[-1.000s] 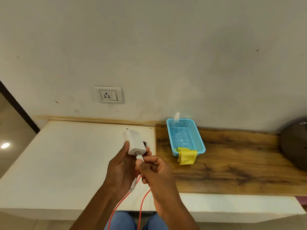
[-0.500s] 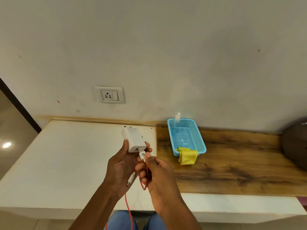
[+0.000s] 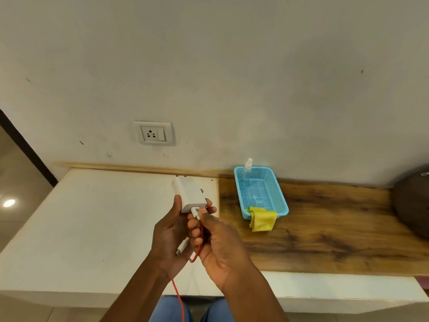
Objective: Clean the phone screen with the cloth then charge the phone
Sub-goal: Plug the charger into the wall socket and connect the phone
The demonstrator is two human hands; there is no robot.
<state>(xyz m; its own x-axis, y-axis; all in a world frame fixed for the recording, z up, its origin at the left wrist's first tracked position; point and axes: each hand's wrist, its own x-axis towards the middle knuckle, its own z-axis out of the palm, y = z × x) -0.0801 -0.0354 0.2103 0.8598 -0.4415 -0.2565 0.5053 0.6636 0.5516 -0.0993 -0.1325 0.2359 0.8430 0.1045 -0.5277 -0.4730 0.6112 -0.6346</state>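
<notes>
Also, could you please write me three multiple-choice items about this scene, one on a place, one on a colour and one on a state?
1. Where is the yellow cloth?
A. On the floor
B. Draped over the near rim of the blue plastic mesh basket
C. In a drawer

2. What colour is the charging cable?
A. Green
B. Black
C. Red

3. What state is the white wall socket in?
A. Empty
B. Occupied
C. Taped over

Answers: 1 B, it hangs over the basket's front edge; 2 C, a red cord runs between the hands; 3 A, nothing is plugged in: the white block adapter sits in the left hand while the right hand pinches the cable's plug at it.
</notes>
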